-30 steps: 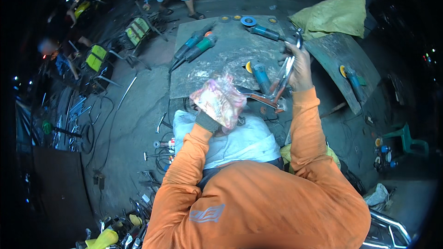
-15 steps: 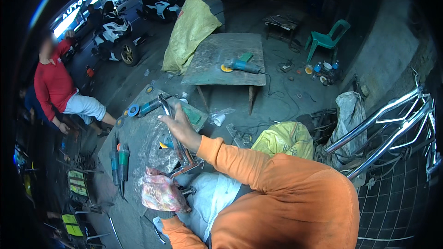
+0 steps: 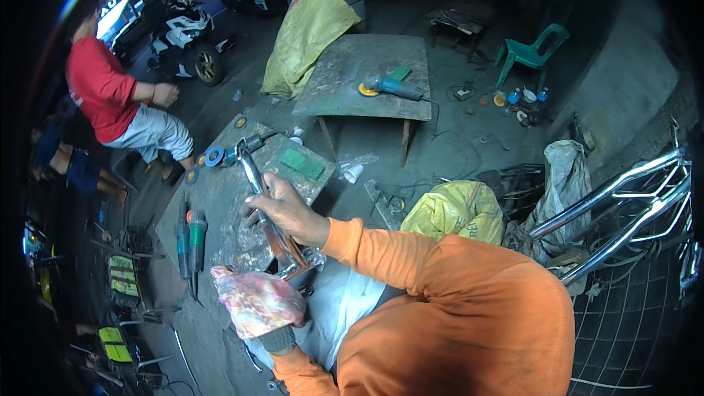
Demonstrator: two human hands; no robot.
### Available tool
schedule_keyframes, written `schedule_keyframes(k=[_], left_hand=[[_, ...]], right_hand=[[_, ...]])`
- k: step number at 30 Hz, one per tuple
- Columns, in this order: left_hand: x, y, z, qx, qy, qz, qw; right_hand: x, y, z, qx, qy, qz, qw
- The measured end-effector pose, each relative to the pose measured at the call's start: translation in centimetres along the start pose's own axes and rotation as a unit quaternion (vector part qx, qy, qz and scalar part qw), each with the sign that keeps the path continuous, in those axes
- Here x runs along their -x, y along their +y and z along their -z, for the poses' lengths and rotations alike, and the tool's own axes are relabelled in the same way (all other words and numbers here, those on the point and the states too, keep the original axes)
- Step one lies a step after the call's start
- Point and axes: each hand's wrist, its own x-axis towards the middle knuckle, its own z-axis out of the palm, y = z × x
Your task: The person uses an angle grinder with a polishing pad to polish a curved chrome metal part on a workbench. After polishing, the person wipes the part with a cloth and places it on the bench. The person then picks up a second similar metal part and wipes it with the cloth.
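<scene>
A shiny bent chrome metal tube piece leans up over the near table, its lower end by my lap. My right hand is closed around the middle of it, thumb uppermost. My left hand has a grey knit cuff at the wrist. A pink-and-white patterned cloth covers it, so its fingers are hidden. It is beside the lower end of the tube piece, and I cannot tell whether it touches the metal. A white cloth lies across my lap.
On the near table lie angle grinders, loose discs and a green pad. Another grinder rests on the far table. Chrome frames and a yellow sack are at right. A person in red is at left.
My right hand has moved lower on the tube piece and its fingers have closed around it. The cloth-covered hand has shifted slightly. The person in red has turned and moved right.
</scene>
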Motion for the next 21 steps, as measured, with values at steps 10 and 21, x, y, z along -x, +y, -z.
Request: schedule_keyframes(k=[10,21], left_hand=[[-0.9,-6.3,0.2,-0.054,0.149,-0.076,0.984],[1.0,-8.4,-2.3,0.114,0.218,-0.107,0.963]], right_hand=[[1.0,0.8,0.1,0.047,-0.046,0.029,0.997],[0.9,2.1,0.1,0.143,-0.007,0.09,0.986]])
